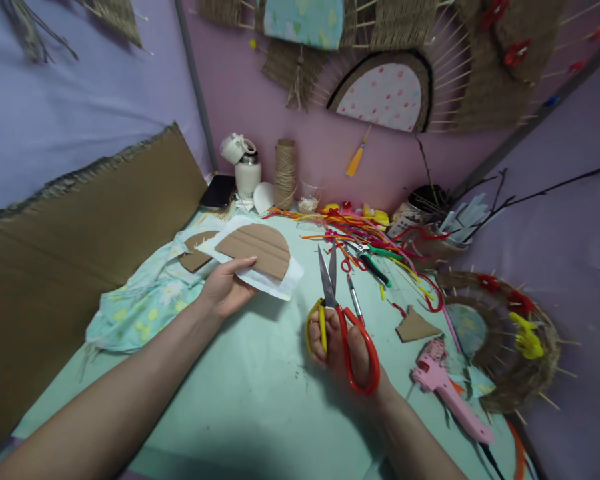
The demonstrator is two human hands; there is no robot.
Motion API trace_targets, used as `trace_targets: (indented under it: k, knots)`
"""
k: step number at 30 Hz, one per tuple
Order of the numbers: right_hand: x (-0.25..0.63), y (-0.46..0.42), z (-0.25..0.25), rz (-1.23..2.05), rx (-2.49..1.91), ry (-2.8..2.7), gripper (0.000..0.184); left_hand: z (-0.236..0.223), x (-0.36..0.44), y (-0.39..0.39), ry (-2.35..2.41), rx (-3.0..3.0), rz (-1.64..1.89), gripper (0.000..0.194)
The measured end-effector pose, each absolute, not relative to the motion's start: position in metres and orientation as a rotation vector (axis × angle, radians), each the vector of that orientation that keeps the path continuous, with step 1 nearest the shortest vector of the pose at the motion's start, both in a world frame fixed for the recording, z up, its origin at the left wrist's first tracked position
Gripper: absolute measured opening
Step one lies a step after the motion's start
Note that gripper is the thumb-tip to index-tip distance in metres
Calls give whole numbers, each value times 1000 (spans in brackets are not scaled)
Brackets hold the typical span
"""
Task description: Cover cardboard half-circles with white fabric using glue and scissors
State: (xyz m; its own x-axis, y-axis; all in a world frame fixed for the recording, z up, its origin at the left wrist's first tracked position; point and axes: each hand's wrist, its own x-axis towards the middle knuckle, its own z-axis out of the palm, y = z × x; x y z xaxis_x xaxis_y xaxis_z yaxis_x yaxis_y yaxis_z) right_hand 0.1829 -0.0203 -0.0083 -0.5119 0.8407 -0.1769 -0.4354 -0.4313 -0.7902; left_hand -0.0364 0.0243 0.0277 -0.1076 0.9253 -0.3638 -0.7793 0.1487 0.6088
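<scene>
My left hand grips a half-round cardboard piece together with the white fabric under it, thumb on top. The fabric sticks out past the cardboard's edge. In my right hand is a pair of scissors with one red and one yellow handle, fingers through the loops. Their blades stand a little apart, point away from me and touch neither the fabric nor the cardboard. Beyond my left hand lie flowered green cloth and a curved cardboard piece.
A pink glue gun and a cardboard scrap lie at right, near a woven round piece with sticks. Green-handled pliers, a pen and pipe cleaners lie farther back. A twine spool stands behind; a cardboard panel borders the left.
</scene>
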Motion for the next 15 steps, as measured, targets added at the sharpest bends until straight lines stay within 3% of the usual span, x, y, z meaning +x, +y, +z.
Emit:
trace_targets:
  k: [15]
  knots:
    - [187,-35,-16,2208,-734,-902,51,27,-41,30,824,132,1611,47]
